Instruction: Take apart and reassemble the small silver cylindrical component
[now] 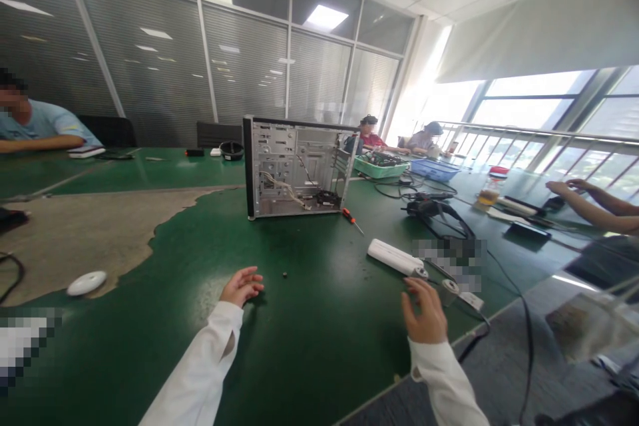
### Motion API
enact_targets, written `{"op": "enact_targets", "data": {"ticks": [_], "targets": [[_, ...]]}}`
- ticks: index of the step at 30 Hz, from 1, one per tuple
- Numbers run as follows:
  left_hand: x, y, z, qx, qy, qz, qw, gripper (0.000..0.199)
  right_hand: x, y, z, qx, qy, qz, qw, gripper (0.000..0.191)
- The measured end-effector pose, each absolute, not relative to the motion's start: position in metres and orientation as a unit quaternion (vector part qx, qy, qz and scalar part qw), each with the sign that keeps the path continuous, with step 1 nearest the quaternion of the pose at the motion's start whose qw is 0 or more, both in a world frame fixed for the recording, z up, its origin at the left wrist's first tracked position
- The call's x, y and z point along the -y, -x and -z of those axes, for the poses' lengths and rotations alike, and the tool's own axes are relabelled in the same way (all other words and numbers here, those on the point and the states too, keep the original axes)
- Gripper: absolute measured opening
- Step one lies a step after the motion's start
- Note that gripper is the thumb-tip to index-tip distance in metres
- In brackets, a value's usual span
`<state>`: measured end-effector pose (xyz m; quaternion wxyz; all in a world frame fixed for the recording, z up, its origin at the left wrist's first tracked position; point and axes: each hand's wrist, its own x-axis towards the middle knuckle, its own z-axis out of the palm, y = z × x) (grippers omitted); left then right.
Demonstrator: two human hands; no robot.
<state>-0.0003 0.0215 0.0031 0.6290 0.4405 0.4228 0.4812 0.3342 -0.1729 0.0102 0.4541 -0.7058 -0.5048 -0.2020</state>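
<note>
My left hand (242,287) rests low over the green table, fingers loosely bent and apart, holding nothing. Just to its right lies a tiny dark piece (285,274), too small to name. My right hand (426,311) is open near the white long device (394,257), its fingertips close to that device's near end; whether they touch I cannot tell. Beyond both hands stands an open computer case (299,170), its side panel off, with loose cables (282,186) inside. By its lower right corner lies a screwdriver (349,216) with an orange and black handle.
Right of the case are a black headset-like device (439,213) with cables, a green basket (382,170), a blue basket (435,172) and a jar with a red lid (492,186). A white oval object (86,283) lies left. Other people sit around the table.
</note>
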Motion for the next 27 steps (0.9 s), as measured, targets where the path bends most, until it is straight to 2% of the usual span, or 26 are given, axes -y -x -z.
{"op": "enact_targets", "data": {"ticks": [2, 4, 6, 8, 10, 15, 19, 23, 27], "targets": [[-0.020, 0.000, -0.005, -0.427, -0.442, -0.479, 0.627, 0.041, 0.153, -0.290, -0.017, 0.636, 0.646, 0.080, 0.415, 0.034], [-0.020, 0.001, -0.005, -0.429, -0.442, -0.478, 0.627, 0.041, 0.129, -0.250, -0.021, 0.749, 0.589, -0.017, 0.302, 0.047], [-0.019, 0.002, -0.005, -0.424, -0.440, -0.478, 0.631, 0.041, 0.102, -0.220, -0.022, 0.793, 0.562, -0.042, 0.234, 0.062], [-0.019, 0.002, -0.005, -0.418, -0.436, -0.480, 0.636, 0.042, 0.073, -0.200, -0.021, 0.804, 0.556, -0.030, 0.209, 0.064], [-0.020, 0.003, -0.004, -0.418, -0.433, -0.480, 0.638, 0.042, 0.045, -0.190, -0.018, 0.807, 0.554, -0.020, 0.203, 0.058], [-0.020, 0.002, -0.005, -0.427, -0.437, -0.475, 0.634, 0.042, 0.006, -0.183, -0.012, 0.814, 0.539, -0.037, 0.213, 0.025], [-0.021, 0.001, -0.005, -0.422, -0.441, -0.474, 0.635, 0.042, 0.026, -0.202, -0.013, 0.811, 0.538, -0.051, 0.225, 0.020], [-0.023, 0.000, -0.003, -0.422, -0.448, -0.470, 0.633, 0.042, 0.081, -0.261, -0.020, 0.776, 0.581, -0.028, 0.244, 0.018], [-0.023, -0.001, -0.002, -0.419, -0.445, -0.472, 0.635, 0.041, 0.142, -0.350, -0.033, 0.591, 0.719, 0.157, 0.329, 0.020]]}}
